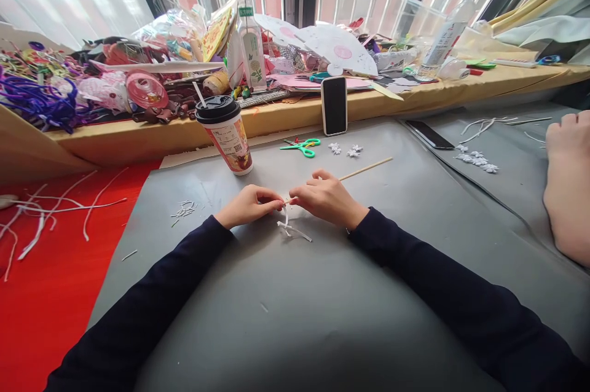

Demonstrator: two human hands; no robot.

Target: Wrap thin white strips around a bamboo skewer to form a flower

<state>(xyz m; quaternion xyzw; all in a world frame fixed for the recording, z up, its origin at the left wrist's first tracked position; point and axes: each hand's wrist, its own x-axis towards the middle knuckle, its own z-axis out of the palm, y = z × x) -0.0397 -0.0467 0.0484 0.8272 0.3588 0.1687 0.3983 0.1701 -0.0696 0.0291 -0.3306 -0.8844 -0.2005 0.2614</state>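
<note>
Head view looks down on a grey mat (299, 312) where two hands in dark sleeves meet at the middle. The right hand (325, 195) is curled shut around the near end of a thin wooden stick (366, 168). The stick lies low over the mat and runs away up and to the right from the knuckles. The left hand (251, 204) has its thumb and forefinger pinched together right at the stick's near tip. It seems to grip a white paper strip (290, 229) there, though the exact contact is hidden between the fingertips. The strip's loose ends hang down and trail onto the mat just below both hands. A few small white scraps (184, 210) lie to the left of the left hand. Behind the hands stands a paper cup (227, 137) with a black lid and a straw, and green scissors (302, 147) lie flat to its right. Next to the scissors are two small white paper flowers (345, 150). A phone (334, 105) leans upright against the yellow ledge, and a second phone (429, 134) lies flat further right, with more paper flowers (477, 160) near it. At the right edge rests another person's hand (569, 189), well apart from the stick. A red cloth (41, 269) covers the left side and carries long white strips (55, 207).
</note>
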